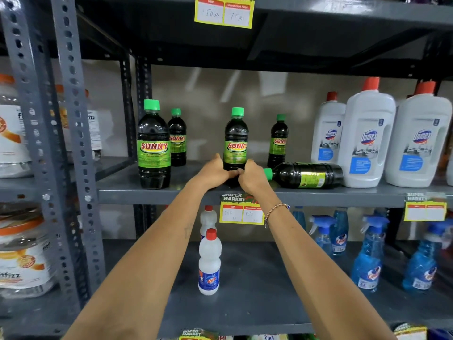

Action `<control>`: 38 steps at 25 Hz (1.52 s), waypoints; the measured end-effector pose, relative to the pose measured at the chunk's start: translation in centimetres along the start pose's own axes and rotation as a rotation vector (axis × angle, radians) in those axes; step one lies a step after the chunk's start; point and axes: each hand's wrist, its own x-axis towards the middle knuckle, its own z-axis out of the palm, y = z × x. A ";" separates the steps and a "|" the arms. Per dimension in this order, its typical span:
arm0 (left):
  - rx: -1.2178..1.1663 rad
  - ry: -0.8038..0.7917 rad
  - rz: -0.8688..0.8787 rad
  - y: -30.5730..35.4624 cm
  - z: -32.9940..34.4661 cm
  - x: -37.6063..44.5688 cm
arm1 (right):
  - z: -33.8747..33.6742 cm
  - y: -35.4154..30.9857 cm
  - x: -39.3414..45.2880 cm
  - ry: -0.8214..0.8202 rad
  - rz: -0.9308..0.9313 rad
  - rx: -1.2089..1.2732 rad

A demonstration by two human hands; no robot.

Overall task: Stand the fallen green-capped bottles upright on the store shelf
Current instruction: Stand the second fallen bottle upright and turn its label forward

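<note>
Both your left hand [212,173] and right hand [252,176] were wrapped around the upright middle bottle [235,141] at its base, settling it on the shelf [157,193]. Next, you needed to release it and lift the fallen bottle [305,174] lying just to its right.

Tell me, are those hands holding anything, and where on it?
Yes. The left hand and right hand clasp the base of an upright green-capped bottle, one on each side, on the shelf.
</note>
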 end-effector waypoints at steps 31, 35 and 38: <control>-0.138 0.147 0.108 0.6 -0.8 -5.0 | -3.8 0.4 -4.0 -0.048 -0.033 0.122; -0.144 0.154 0.116 0.6 -0.8 -5.5 | -4.1 0.3 -4.3 -0.050 -0.049 0.114; -0.144 0.150 0.120 0.6 -0.9 -5.7 | -4.3 0.4 -4.5 -0.047 -0.063 0.125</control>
